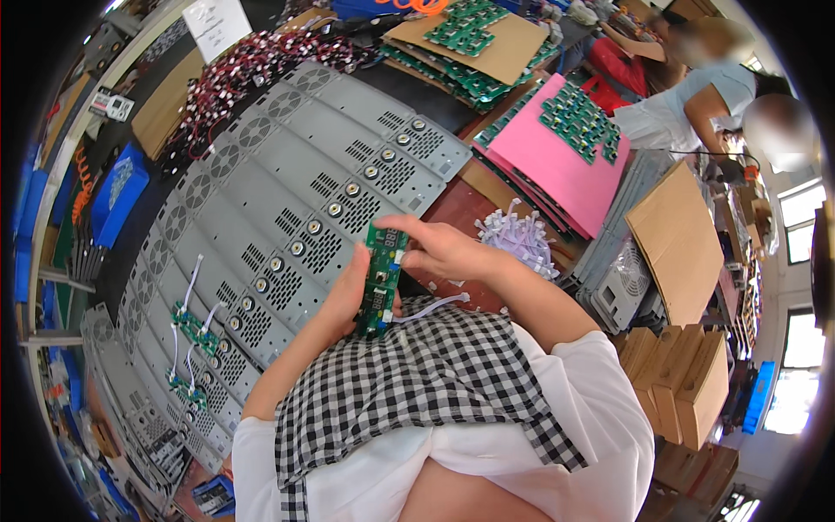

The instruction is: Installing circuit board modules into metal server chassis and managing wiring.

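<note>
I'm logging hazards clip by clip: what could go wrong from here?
The white cable trailing from the lower part of the green circuit board could snag on the checkered apron.

The left hand holds that board raised, with the right hand at its upper end; if the grip slips, it might fall.

The wired boards lying loose on the grey panels could get knocked.
</note>
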### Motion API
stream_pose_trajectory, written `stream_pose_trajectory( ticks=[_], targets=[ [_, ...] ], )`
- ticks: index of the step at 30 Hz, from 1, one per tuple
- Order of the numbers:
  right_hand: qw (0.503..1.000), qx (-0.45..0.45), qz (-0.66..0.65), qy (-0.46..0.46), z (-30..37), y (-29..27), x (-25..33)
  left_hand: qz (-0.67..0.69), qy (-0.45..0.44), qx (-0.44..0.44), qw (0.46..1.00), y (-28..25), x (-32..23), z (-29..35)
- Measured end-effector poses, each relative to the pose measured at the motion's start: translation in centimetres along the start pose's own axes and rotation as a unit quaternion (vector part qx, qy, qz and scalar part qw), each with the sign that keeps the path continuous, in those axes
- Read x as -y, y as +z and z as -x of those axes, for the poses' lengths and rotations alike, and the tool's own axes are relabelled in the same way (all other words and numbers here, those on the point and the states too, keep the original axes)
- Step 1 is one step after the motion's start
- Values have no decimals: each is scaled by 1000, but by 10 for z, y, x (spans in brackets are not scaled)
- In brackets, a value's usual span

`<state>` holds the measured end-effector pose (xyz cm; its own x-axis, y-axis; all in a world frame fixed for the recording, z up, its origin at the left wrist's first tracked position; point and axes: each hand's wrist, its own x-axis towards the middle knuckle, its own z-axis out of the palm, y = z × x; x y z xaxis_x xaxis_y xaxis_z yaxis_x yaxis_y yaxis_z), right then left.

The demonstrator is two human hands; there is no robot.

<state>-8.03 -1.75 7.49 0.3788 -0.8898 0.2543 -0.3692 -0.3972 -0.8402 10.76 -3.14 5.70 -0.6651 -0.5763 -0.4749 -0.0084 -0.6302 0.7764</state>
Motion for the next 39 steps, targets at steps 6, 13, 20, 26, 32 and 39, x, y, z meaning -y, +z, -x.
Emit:
stream_pose_trajectory(
  ticks=[6,13,20,26,32,39],
  targets=[
    [996,33,26,75,4,11,-10,28,-53,-23,998,-2,3,-5],
    [996,23,45,69,-12,12,-33,40,-58,-44,997,-12,-5,-19],
    [935,-209,193,210,0,-96,-116,44,40,-202,978,-111,-38,-37],
    [693,-347,448,445,90,-227,-177,48,112,-384,915,-302,-25,42],
    [677,-269,464,505,107,-245,-187,-152,80,-500,849,-360,-5,78],
    [768,-267,459,357,81,-220,-147,-210,210,-437,849,-200,-18,-5]
  ],
)
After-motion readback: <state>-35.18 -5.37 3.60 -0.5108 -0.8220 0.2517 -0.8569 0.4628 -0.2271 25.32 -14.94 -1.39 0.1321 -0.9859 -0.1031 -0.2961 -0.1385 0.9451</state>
